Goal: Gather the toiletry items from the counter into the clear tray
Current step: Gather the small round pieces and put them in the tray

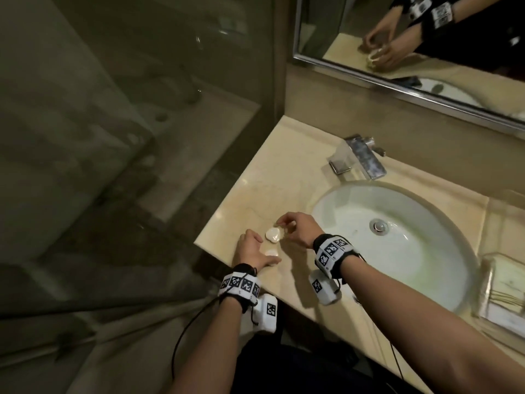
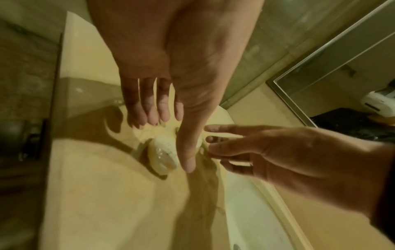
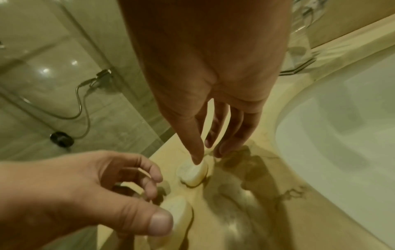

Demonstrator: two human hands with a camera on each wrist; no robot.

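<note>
Two small white round soaps lie on the beige counter near its front left edge. The farther soap (image 1: 274, 234) (image 3: 194, 170) has my right hand (image 1: 285, 226) over it, thumb tip touching its top and fingers straight beyond it. The nearer soap (image 1: 271, 253) (image 2: 163, 155) (image 3: 179, 209) lies between the thumb and loosely spread fingers of my left hand (image 1: 267, 248), which hovers over it without gripping. The clear tray (image 1: 485, 268) stands far right of the sink with pale packets in it.
The white sink (image 1: 397, 237) fills the counter between my hands and the tray. A chrome faucet (image 1: 360, 157) stands behind it. A glass shower wall (image 1: 142, 137) borders the counter's left end. A mirror (image 1: 397, 52) hangs above.
</note>
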